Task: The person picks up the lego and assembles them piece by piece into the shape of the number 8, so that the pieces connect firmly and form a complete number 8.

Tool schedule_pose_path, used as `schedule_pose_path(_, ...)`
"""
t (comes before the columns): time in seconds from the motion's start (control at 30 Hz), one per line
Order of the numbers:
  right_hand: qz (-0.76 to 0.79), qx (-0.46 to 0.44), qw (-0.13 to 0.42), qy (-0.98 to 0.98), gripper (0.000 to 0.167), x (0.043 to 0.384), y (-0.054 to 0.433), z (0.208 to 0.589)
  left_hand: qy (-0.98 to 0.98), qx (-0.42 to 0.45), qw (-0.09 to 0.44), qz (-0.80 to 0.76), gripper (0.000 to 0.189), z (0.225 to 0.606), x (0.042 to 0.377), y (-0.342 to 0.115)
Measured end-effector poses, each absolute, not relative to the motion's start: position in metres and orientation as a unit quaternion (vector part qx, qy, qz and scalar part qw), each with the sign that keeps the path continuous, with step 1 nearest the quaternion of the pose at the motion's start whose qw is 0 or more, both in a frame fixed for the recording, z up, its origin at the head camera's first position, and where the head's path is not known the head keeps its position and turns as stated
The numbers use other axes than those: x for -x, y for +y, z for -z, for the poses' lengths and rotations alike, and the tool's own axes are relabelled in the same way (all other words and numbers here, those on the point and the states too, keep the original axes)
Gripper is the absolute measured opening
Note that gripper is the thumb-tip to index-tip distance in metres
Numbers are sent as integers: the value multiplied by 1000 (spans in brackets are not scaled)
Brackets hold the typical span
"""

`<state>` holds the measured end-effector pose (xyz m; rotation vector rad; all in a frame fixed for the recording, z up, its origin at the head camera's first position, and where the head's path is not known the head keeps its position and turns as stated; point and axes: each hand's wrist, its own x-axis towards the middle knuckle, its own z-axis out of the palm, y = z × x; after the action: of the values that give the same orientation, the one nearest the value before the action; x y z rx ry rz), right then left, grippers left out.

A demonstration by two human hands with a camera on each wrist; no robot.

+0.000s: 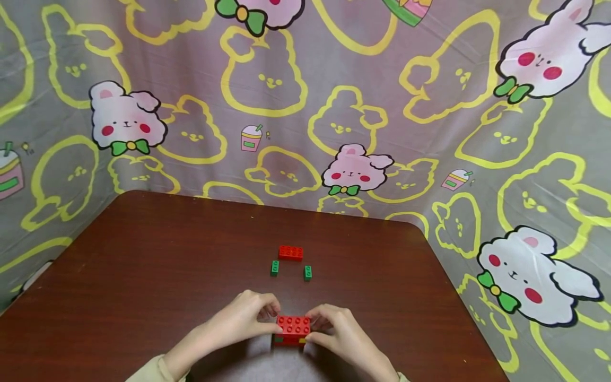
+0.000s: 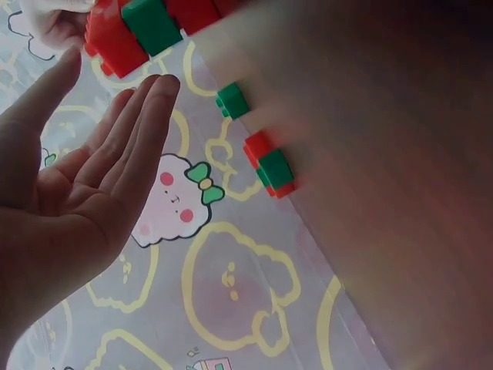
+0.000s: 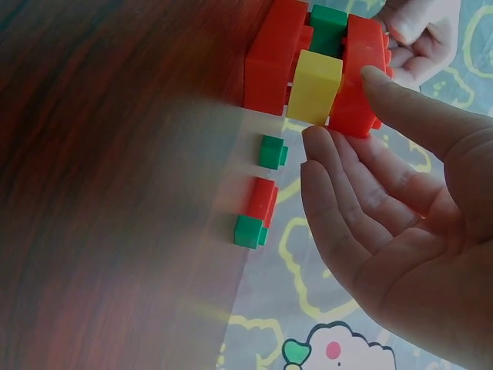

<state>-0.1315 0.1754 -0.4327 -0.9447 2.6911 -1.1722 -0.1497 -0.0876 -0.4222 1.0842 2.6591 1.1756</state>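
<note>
A stacked block (image 1: 293, 330) of toy building bricks stands near the front of the table. Its top is a red brick (image 3: 360, 73) with studs; under it sit a green brick (image 2: 152, 26) on the left and a yellow brick (image 3: 314, 87) on the right, above another red brick (image 3: 276, 58). My right hand (image 1: 341, 329) pinches the top red brick's right end, thumb on its near face; the index fingertip is partly hidden. My left hand (image 1: 243, 318) is around the left end, fingers extended and slightly bent, thumb beside the top brick.
Farther back on the brown table (image 1: 167, 254) lie a loose red brick (image 1: 290, 253) and two small green bricks, one left (image 1: 275, 268) and one right (image 1: 307, 272). A patterned curtain (image 1: 281, 127) encloses the table's back and sides.
</note>
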Motion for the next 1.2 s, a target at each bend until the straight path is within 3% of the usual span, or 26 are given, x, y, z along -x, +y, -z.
schedule_pose_path(0.7,378,289,47,878,26,130,175,432,880,-290,-73,-369,16,428,197,-98)
schedule_pose_path(1.2,384,283,56,877,27,130,176,434,902,-254,-79,-339,17,436,230,-88)
